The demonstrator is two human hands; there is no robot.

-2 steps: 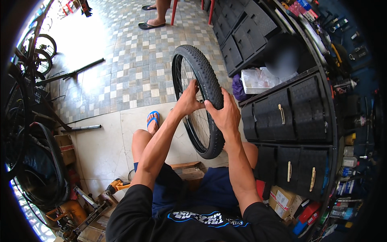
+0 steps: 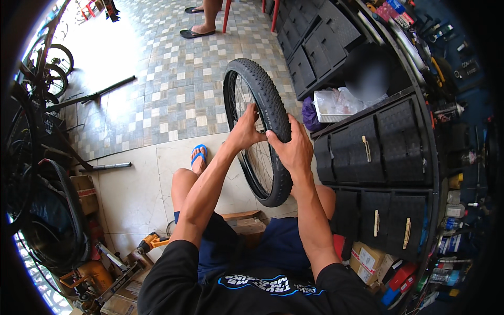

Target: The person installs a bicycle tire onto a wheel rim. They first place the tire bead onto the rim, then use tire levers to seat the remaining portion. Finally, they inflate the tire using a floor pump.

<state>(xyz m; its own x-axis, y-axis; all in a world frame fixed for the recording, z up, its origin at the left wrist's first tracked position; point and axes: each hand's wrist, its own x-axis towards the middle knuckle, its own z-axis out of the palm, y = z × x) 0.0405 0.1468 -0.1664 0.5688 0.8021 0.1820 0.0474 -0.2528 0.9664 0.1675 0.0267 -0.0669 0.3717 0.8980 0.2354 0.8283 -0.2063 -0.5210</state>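
Observation:
A bicycle wheel (image 2: 252, 173) with a black knobby tyre (image 2: 265, 89) stands upright in front of me, tilted slightly, between my knees. My left hand (image 2: 245, 128) reaches in from the left at the spokes and inner rim. Its fingers are curled and partly hidden there, and its thumb lies close to my right thumb. Wrapped over the tyre's right side is my right hand (image 2: 293, 147), fingers on the tread and thumb on the sidewall near the rim.
Black drawer cabinets (image 2: 378, 142) line the right side, with a white basket (image 2: 331, 116) of plastic bags and a purple bag (image 2: 311, 115). Bicycles (image 2: 55, 68) and a metal stand (image 2: 100, 97) are at left. A power drill (image 2: 151, 242) lies lower left. Another person's foot (image 2: 198, 31) is ahead.

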